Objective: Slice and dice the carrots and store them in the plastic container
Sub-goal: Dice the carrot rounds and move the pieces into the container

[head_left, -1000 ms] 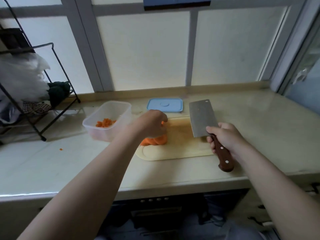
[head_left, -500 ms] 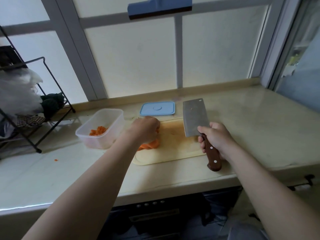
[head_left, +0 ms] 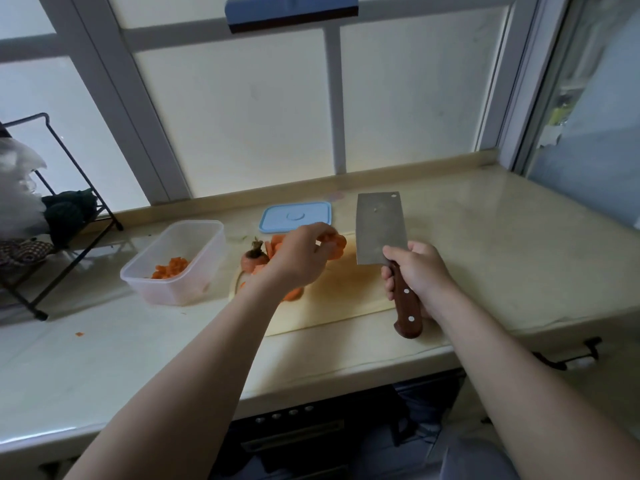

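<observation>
Left grip [head_left: 301, 258] is curled round a short stack of carrot slices [head_left: 337, 245], held up over the far edge of the cutting board [head_left: 339, 299]. Right grip [head_left: 415, 275] is clamped on the wooden handle of the cleaver [head_left: 379, 230]. Its blade looks raised over the board's right end, tip pointing away from me. More slices lie on the board's left part, half hidden under my wrist. The carrot stub [head_left: 254, 259], top on, sits at the board's far-left corner. The plastic container [head_left: 166, 289] stands just left of the board, open, with a little diced carrot [head_left: 171, 266] in it. Its blue lid [head_left: 296, 216] lies just beyond the board. One stray carrot bit [head_left: 79, 334] is out on the table [head_left: 485, 254], well left of the board. Risks as I judge them:

- The stack is pinched by fingertips only, so the wet rounds could fan out and roll off the board's far edge toward the lid.
- The blade hangs close to the right of my left fingertips. If I set the stack down without tucking the fingers, the edge meets them.
- The stub and loose slices crowd the board's left part, so a stack set there sits uneven and can shift under the cut.
- The light container may slide if nudged.
</observation>
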Demonstrator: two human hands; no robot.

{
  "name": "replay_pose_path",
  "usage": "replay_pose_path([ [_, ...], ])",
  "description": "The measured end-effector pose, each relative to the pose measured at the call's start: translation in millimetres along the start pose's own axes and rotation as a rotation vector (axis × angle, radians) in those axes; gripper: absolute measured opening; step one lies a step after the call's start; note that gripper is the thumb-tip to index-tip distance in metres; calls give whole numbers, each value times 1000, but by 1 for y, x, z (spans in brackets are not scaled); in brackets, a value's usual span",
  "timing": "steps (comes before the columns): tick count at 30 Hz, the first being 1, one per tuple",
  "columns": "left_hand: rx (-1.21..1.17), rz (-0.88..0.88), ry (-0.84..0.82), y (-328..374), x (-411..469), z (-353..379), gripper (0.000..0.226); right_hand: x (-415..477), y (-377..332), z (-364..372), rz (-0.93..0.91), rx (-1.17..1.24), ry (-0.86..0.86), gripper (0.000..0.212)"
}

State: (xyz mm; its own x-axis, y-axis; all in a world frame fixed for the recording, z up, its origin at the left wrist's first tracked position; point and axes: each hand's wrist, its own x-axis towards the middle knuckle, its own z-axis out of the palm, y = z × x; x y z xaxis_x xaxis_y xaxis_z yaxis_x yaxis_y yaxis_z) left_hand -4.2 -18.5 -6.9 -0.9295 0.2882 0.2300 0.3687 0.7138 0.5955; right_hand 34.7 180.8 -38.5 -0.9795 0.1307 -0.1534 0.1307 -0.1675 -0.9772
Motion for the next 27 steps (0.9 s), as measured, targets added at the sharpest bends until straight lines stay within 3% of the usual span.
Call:
replay_pose_path([
  [4,110,45,68,-3,2,22,21,-3,4,1,-77,32,70,11],
  [8,216,76,-7,-6,-3,28,23,-4,3,1,-101,115,119,14],
  [12,168,-16,-16,-6,-3,21,22,-4,3,0,-106,122,131,14],
  [16,107,-98,123,-7,-2,12,28,-6,3,0,-106,121,123,14],
  [19,104,-139,215,-5,-1,7,13,-7,3,-1,-108,117,121,12],
  [21,118,-143,239,-3,-1,6,22,-8,3,-1,-112,112,120,11],
  [23,178,-133,199,-2,0,6,28,-8,3,-1,-116,115,122,11],
  [27,249,-135,-110,-1,0,12,54,-10,2,-1,-123,113,122,9],
])
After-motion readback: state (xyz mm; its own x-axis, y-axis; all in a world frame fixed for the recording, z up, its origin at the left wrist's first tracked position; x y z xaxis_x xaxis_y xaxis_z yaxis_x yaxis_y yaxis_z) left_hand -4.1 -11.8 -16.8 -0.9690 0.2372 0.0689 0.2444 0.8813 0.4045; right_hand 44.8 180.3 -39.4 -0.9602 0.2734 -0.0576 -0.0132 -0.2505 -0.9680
